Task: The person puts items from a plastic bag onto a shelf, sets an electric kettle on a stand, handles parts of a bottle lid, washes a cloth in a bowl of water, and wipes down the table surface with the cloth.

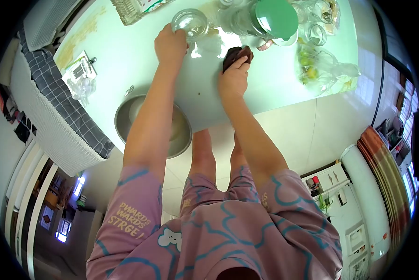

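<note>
My left hand (171, 45) has its fingers closed at the near edge of a round clear glass bowl (190, 24) on the glossy pale table (139, 51). In my right hand (234, 83) is a bunched dark brown cloth (236, 57), held against the tabletop. Just beyond the cloth lies a large clear glass jar (242, 21) with a green lid (277, 17). Between the two hands the tabletop shows bright reflections. A steel basin (120, 122) sits at the table's near edge, partly hidden under my left forearm.
Clear glasses (317, 34) stand at the back right. Closer on that side lies a clear plastic bag (328, 70) with green-yellow fruit in it. A white item with plastic wrap (81, 70) is at the left edge. A packet (131, 10) lies at the back left.
</note>
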A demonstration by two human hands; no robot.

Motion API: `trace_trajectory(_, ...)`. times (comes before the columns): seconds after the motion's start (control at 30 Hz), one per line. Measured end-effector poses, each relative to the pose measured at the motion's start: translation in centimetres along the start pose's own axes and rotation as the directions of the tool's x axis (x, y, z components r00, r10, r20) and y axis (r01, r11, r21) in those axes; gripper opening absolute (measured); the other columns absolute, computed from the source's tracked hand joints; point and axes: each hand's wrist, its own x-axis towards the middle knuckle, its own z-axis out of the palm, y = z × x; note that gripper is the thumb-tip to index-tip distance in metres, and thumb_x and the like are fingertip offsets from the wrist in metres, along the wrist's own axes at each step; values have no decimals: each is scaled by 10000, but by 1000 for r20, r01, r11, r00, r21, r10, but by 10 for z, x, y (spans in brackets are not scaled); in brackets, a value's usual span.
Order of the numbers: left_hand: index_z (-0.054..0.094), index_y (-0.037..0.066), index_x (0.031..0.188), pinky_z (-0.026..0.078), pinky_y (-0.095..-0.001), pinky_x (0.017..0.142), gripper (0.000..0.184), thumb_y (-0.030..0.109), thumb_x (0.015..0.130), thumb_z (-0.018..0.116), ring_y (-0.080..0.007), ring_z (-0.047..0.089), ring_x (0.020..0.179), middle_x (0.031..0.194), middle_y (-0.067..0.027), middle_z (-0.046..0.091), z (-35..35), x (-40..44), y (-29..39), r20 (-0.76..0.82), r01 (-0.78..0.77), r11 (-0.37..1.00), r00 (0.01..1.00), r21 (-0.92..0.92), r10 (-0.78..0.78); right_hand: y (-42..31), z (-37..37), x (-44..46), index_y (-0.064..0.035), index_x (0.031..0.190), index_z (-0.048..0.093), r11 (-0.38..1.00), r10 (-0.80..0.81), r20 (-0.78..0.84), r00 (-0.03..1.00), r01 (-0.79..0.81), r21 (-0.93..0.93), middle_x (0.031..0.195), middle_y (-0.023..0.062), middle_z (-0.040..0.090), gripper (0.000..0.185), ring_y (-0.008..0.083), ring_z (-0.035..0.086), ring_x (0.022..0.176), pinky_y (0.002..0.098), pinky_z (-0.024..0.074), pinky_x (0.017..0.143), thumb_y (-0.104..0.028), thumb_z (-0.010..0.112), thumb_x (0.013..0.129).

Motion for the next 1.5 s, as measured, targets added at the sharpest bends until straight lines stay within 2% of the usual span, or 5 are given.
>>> trace_trajectory(0.4, 592, -14, 1254, 374, -231, 393, 373, 86, 909, 488, -75, 469, 425, 576, -48, 558, -83, -50, -19, -48, 180, 959, 980, -221, -195, -108, -11, 42, 81, 1476, 158, 948, -298, 1, 955, 296, 120, 1322, 215, 381, 718, 376, 491, 1147, 393, 528, 894, -75, 544, 891)
trace_trajectory(0.63, 613, 14, 1240, 353, -214, 390, 352, 77, 921, 481, -65, 436, 406, 572, -48, 563, -100, -53, -3, -70, 134, 953, 985, -273, -159, -113, -4, 56, -288, 1288, 567, 631, -772, -60, 633, 751, -193, 1172, 62, 528, 483, 252, 521, 1110, 365, 507, 821, -124, 625, 837)
trace_trajectory(0.87, 628, 47, 1235, 408, -255, 405, 360, 98, 904, 494, -93, 503, 424, 581, -66, 593, -60, -37, 5, -8, 100, 969, 994, -224, -105, -37, 2, 15, -310, 1206, 644, 471, -874, 32, 486, 860, -199, 1183, 55, 544, 446, 257, 522, 1109, 387, 459, 845, -77, 584, 831)
trace_trajectory(1.4, 488, -21, 1354, 491, -320, 428, 488, 111, 883, 497, -167, 586, 462, 632, -124, 621, 64, -69, -9, -21, 27, 973, 999, -230, -33, 172, -11, -48, -326, 1398, 470, 947, -321, 70, 944, 321, 15, 1275, 113, 490, 678, 333, 516, 1164, 405, 475, 948, -15, 614, 813)
trace_trajectory(1.5, 542, -42, 1210, 532, -411, 516, 374, 103, 874, 464, -298, 616, 445, 632, -181, 637, 80, -69, -14, -67, 17, 972, 997, -234, -33, 183, -30, -36, -307, 1434, 409, 988, -151, -8, 989, 151, 25, 1245, 123, 477, 703, 330, 550, 1103, 426, 500, 892, -75, 614, 803)
